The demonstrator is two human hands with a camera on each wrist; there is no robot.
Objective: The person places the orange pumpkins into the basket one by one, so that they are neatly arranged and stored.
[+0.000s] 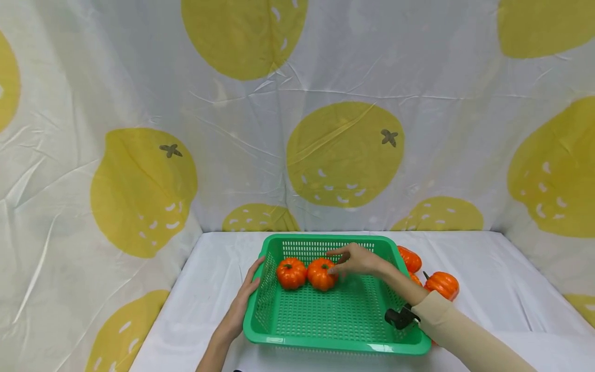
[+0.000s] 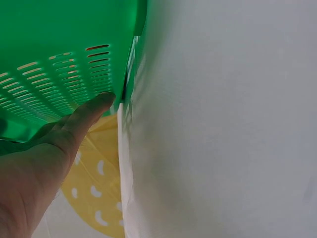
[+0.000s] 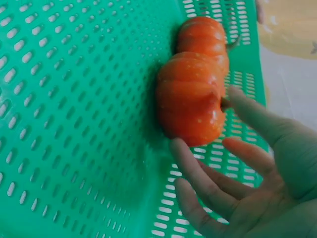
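Observation:
Two small orange pumpkins sit side by side in a green plastic basket (image 1: 334,320), toward its back left. My right hand (image 1: 355,259) reaches in over the right-hand pumpkin (image 1: 321,275), with spread, loosely bent fingers. In the right wrist view, the fingertips of this hand (image 3: 257,183) are right at that pumpkin (image 3: 190,99), near its stem and lower side, not closed round it. The left pumpkin (image 1: 291,274) stands just beyond it. Along the basket's left side lies my left hand (image 1: 239,305), its extended fingers against the outer wall (image 2: 64,74) near the rim.
Right of the basket lie several more orange pumpkins, among them a ribbed one (image 1: 441,285) and a longer one (image 1: 410,259), partly hidden by basket and arm. A white cloth (image 1: 492,289) covers the table. Lemon-print curtains (image 1: 344,155) hang behind and at both sides.

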